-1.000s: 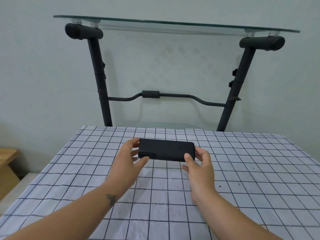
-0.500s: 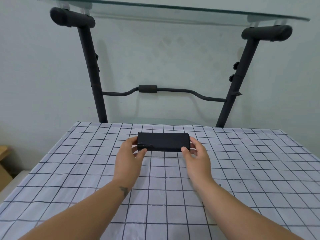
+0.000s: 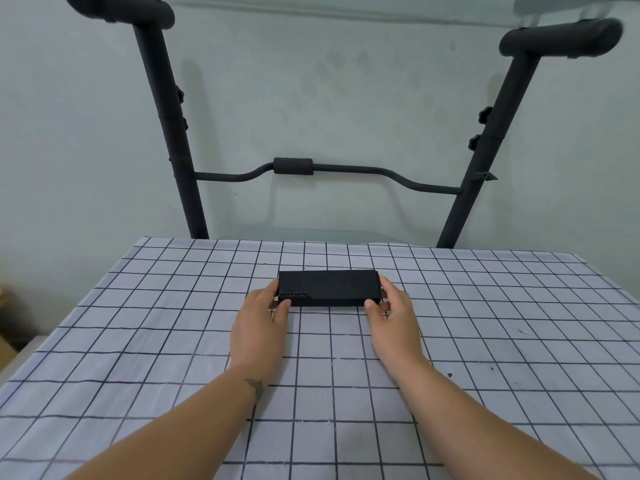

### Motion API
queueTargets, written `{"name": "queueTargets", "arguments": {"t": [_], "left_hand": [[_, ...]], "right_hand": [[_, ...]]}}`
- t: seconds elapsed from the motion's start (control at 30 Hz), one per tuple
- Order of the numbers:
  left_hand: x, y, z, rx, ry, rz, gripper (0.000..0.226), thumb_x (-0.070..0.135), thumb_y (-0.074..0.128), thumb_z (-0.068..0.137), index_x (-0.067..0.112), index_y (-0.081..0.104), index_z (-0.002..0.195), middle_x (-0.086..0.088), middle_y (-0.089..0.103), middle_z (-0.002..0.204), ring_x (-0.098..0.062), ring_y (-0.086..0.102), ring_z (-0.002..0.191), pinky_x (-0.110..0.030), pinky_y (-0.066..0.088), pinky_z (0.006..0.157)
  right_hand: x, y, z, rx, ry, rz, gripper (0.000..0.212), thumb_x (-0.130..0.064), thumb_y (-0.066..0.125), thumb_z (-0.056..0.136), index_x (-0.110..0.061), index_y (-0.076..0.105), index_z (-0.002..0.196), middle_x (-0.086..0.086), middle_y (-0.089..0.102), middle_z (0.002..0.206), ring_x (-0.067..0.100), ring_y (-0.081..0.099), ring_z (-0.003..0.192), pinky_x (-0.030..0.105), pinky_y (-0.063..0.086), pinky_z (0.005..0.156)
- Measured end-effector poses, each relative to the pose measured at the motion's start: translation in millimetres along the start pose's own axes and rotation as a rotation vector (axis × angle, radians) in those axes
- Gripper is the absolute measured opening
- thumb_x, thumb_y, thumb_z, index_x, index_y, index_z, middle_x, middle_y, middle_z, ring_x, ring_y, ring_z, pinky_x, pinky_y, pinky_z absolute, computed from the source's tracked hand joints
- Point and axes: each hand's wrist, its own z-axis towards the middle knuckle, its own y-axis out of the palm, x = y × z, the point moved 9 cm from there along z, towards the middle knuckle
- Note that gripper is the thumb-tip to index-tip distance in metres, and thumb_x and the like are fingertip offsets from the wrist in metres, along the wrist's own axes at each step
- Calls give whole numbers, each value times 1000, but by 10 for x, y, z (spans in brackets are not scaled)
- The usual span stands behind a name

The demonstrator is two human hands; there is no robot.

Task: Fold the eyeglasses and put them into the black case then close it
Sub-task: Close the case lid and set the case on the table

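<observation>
Reaching forward from the near edge, two bare forearms cross the tabletop [image 3: 138, 341], which is covered by one white cloth ruled with a dark grid. The left forearm carries one small dark tattoo [image 3: 255, 385] just below the wrist.

Farther out, the left hand [image 3: 258, 329] holds the left end of the black case [image 3: 328, 287], thumb at the near edge and fingers curled round the end. The right hand [image 3: 394, 318] grips the right end in the same way, thumb on the near edge and fingers behind the corner. Both hands are closed on the case, one at each end.

There is one case, closed, lying flat with its long side across the view, a little beyond the middle of the cloth. Whether it rests fully on the cloth or is lifted slightly cannot be told. The eyeglasses do not show.

A few small dark specks mark the cloth to the right of the right arm.

Beyond the far edge of the tabletop stands one black metal frame [image 3: 180, 161] with two slanted legs, each topped by a padded horizontal bar, and one curved crossbar with a padded sleeve [image 3: 293, 166] joining them. Two small knobs sit on each leg. One glass shelf [image 3: 346, 8] rests across the top bars. A pale wall [image 3: 329, 98] closes the view behind.
</observation>
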Motion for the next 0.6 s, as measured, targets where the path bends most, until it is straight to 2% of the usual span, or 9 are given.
{"name": "queueTargets", "arguments": {"t": [0.17,0.4,0.6], "left_hand": [[-11,38,18,-21,7,56,37,25,46,97,30,52,133,2,61,113,-15,58,96,-26,43,76],[-14,60,28,-36,-5,83,33,23,44,98,29,54,129,-1,61,109,-17,55,88,-31,46,73],[-6,68,31,-45,-8,109,33,19,43,98,26,55,128,2,58,101,-15,51,83,-31,45,71]], "right_hand": [[4,27,-2,-4,-25,-117,47,-17,54,91,-22,45,136,-1,49,112,16,51,101,25,38,85],[26,79,10,-38,-15,-238,47,-16,49,92,-20,40,138,7,49,124,23,45,114,32,40,93],[16,97,9,-51,4,-308,48,-15,47,92,-19,38,140,8,49,126,25,44,117,37,42,98]]}}
